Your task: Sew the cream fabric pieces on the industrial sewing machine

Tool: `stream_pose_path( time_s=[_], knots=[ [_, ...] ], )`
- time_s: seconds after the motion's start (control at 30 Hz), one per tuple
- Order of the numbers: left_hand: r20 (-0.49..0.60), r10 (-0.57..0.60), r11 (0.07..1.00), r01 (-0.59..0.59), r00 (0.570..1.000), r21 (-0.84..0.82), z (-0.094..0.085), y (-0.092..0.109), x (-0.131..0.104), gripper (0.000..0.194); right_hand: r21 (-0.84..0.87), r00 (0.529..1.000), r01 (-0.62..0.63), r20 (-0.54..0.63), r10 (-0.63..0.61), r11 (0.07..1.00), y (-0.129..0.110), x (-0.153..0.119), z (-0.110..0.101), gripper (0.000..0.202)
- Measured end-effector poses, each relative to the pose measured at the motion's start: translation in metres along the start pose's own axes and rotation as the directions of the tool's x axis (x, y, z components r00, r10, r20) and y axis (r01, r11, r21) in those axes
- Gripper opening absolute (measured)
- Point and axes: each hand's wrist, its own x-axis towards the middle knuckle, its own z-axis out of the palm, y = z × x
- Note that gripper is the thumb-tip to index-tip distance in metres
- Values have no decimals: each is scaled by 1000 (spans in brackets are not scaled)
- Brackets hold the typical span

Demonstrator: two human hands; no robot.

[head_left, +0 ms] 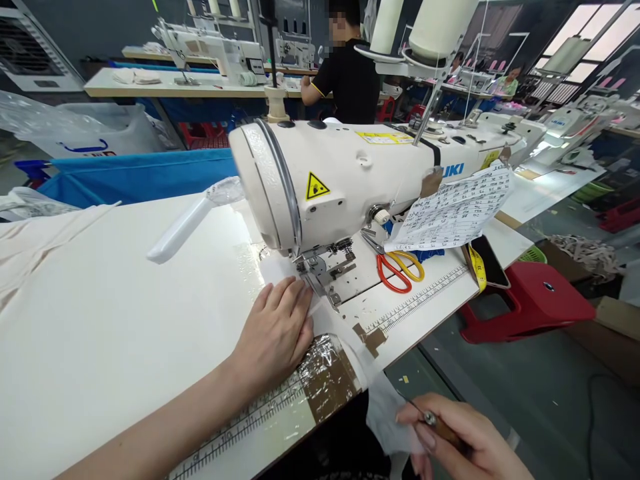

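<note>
My left hand lies flat, fingers together, pressing the white fabric just short of the presser foot. The fabric's length runs from the foot toward me, over the table edge. My right hand pinches its hanging end together with a thin tool.

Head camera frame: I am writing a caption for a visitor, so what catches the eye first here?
The big white sewing machine fills the centre of the table. The left hand lies flat on pale fabric beside the presser foot, while the right hand, at the bottom edge, grips a thin tool. Orange and yellow scissors lie right of the needle, and a red stool stands on the floor.
</note>
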Motion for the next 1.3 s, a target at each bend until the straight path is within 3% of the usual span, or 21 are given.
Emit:
stream_pose_path(
  time_s=[0.17,0.47,0.6,0.7,0.8,0.9,1.03,1.13,1.3],
  knots=[
    [-2,-2,1000,2,1000,-16,1,-1,0,46,-56,994,67,89,-62,996,1,11,2,34],
    [-31,7,999,-6,999,43,-1,-3,6,42,-49,984,165,68,-162,985,-9,28,13,30],
    [-16,4,992,-2,1000,124,-2,-8,12,37,266,994,9,100,-37,964,-1,31,30,36],
    [0,1,989,-1,1000,147,-3,-10,14,37,536,988,-126,143,58,835,10,32,51,38],
    [0,13,994,-12,1000,108,-3,-10,11,36,625,985,-165,148,92,763,20,32,68,41],
    [-14,14,998,-13,1000,55,-2,-9,6,37,549,996,-93,48,79,831,23,31,72,44],
    [-17,24,999,-23,1000,34,-1,-8,4,39,325,998,32,-61,-12,945,22,31,66,45],
    [-18,16,1000,-16,1000,23,0,-11,6,39,190,995,75,-80,-61,979,23,32,63,47],
    [-24,-21,1000,21,999,-19,4,-18,11,39,120,994,87,-72,-79,989,24,35,63,50]
  ],
)
